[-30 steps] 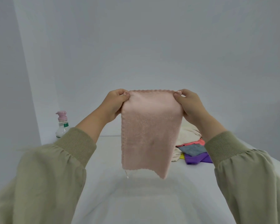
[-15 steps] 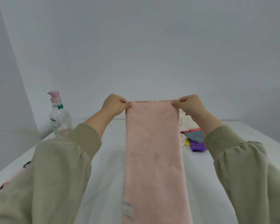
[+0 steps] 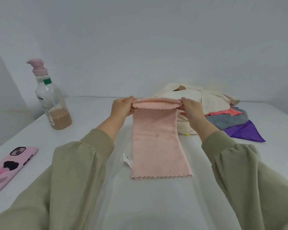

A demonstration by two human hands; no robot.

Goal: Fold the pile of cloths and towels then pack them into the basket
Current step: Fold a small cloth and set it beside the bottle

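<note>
A long pink towel [image 3: 156, 143] lies flat on the white table [image 3: 156, 205], its scalloped near edge toward me and a white label at its left side. My left hand [image 3: 122, 107] pinches the towel's far left corner and my right hand [image 3: 190, 109] pinches the far right corner. The far end is lifted and curled back over the towel. Behind my right hand sits the pile of cloths [image 3: 223, 112]: cream on top, then coral, grey and purple. No basket is in view.
A clear pump bottle [image 3: 52, 103] with a pink top and brown liquid stands at the back left. A phone in a pink case [image 3: 10, 168] lies near the table's left edge. White walls close the back and left.
The towel was held up in the air, then lowered and laid out along the table. Now its far end is raised and turned back toward me. The view has tilted down.
</note>
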